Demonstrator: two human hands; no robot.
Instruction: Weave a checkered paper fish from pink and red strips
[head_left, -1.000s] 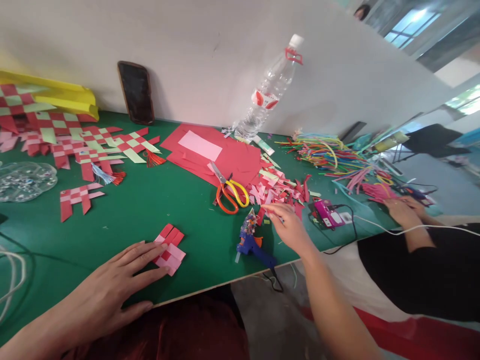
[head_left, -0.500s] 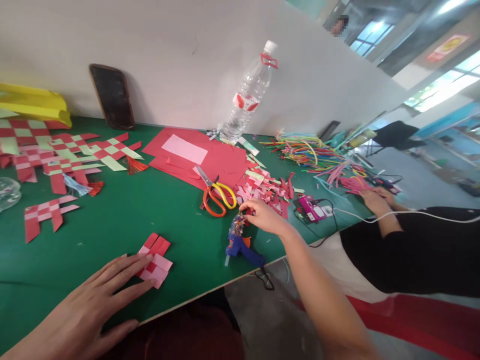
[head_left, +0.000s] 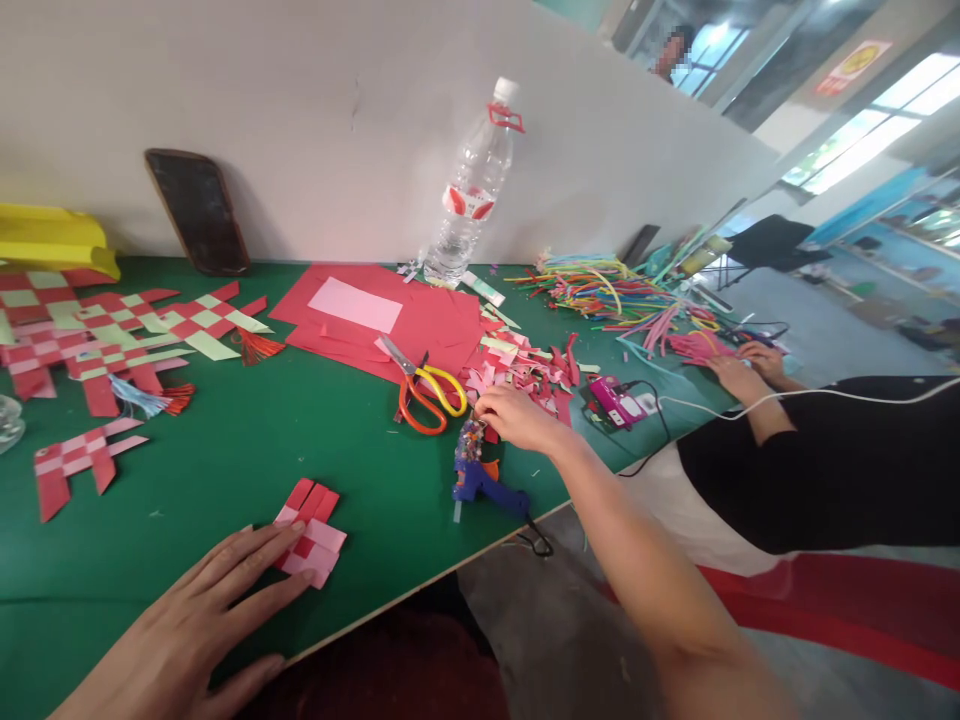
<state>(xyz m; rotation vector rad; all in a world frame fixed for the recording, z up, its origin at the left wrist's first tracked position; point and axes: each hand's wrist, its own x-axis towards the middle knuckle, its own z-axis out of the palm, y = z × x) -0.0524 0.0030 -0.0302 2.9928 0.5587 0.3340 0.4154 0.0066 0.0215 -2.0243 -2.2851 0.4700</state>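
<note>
My left hand (head_left: 214, 605) lies flat with its fingers apart, the fingertips resting on a small woven piece of red and pink paper (head_left: 321, 535). My right hand (head_left: 514, 415) is closed in a pinch at the tip of a blue hot glue gun (head_left: 487, 488), which lies on the green table near its front edge. Whatever is between those fingertips is too small or hidden to make out. Scissors (head_left: 426, 392) with one orange and one yellow handle lie just left of that hand. Behind it is a heap of red, pink and pale green paper scraps (head_left: 529, 362).
Woven paper fish (head_left: 210, 318), several of them, lie at the left. Red sheets (head_left: 442, 325), a clear bottle (head_left: 469, 180) and a phone (head_left: 199, 215) are along the wall. Coloured strips (head_left: 592, 285) and a purple device (head_left: 616, 402) lie right, beside a co-worker's hands (head_left: 739, 378).
My view has turned slightly, so most of the table's things sit a little further left. Both hands keep nearly the same pose, left on the woven paper, right at the glue gun's tip.
</note>
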